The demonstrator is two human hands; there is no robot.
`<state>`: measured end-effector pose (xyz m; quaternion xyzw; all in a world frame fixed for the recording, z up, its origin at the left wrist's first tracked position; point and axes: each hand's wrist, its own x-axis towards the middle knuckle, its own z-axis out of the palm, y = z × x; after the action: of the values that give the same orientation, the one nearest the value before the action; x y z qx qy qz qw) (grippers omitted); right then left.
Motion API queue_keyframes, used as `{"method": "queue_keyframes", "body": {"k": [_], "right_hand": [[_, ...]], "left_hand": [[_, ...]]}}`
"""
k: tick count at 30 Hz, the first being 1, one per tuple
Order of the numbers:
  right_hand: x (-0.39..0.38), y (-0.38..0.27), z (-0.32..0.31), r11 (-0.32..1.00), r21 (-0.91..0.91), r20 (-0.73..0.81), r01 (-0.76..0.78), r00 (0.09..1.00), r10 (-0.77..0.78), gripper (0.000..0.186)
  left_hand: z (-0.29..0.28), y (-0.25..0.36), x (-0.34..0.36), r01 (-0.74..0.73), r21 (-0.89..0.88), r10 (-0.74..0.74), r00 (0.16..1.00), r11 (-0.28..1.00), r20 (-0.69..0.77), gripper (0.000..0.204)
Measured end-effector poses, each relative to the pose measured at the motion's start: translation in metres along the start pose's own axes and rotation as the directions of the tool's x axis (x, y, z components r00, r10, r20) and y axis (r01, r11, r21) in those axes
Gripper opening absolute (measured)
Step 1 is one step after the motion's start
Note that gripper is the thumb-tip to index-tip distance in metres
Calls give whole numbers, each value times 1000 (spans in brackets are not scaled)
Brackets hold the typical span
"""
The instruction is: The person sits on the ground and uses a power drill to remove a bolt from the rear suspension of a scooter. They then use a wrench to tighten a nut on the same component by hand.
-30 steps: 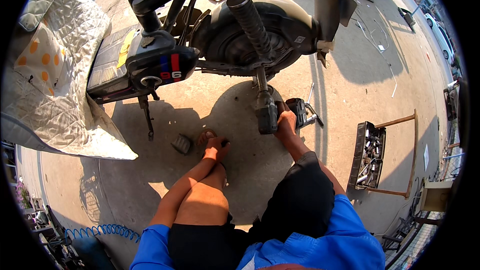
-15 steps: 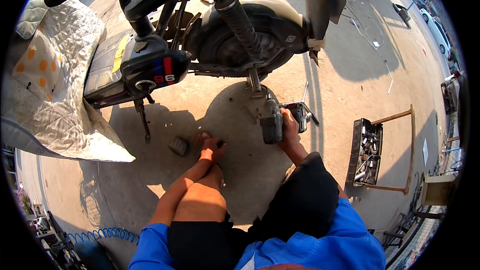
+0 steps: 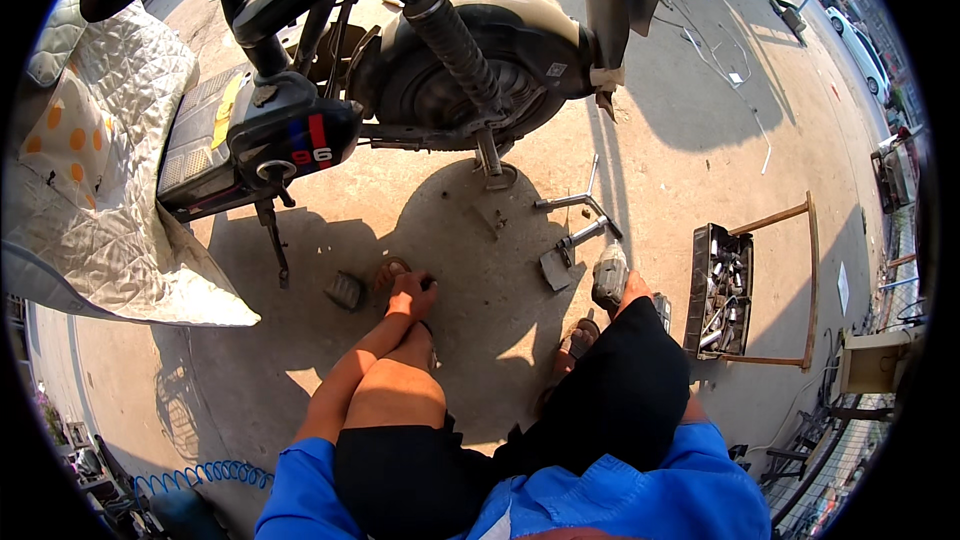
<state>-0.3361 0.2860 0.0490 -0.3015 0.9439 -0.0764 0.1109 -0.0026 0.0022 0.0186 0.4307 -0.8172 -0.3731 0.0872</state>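
Note:
My right hand [image 3: 634, 289] grips a cordless impact wrench [image 3: 609, 278] low over the ground, just beyond my right knee. The knee hides part of that hand, and the tool's battery shows beside it. My left hand [image 3: 410, 294] rests by my left knee with its fingers curled in. A dark spot shows at those fingertips, too small to name. Metal socket wrenches [image 3: 588, 202] lie on the ground beyond the impact wrench, near a small grey block [image 3: 555, 269]. In front of me stands an electric scooter [image 3: 300, 145], its rear wheel [image 3: 440, 90] facing me.
At right sits an open black toolbox [image 3: 708, 285] full of sockets, beside a wooden frame [image 3: 812, 280]. A dark ribbed piece [image 3: 344, 290] lies near my left foot. A quilted cover [image 3: 140, 230] hangs at left. Behind it runs a coiled blue hose [image 3: 205, 477].
My right hand has brought the impact wrench right and back toward my knee, away from the scooter's wheel. Socket wrenches and the grey block now show. My left hand has barely moved.

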Motion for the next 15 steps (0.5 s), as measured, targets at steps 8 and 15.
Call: {"method": "queue_keyframes", "body": {"k": [8,15], "right_hand": [[-77,157,25,869,-175,22,-463,881,473,39],[-124,272,84,936,-67,135,-347,926,353,42]], "left_hand": [[-6,3,-5,42,-37,-41,999,998,10,24],[-4,-9,-6,52,-11,-52,999,999,16,24]]}}
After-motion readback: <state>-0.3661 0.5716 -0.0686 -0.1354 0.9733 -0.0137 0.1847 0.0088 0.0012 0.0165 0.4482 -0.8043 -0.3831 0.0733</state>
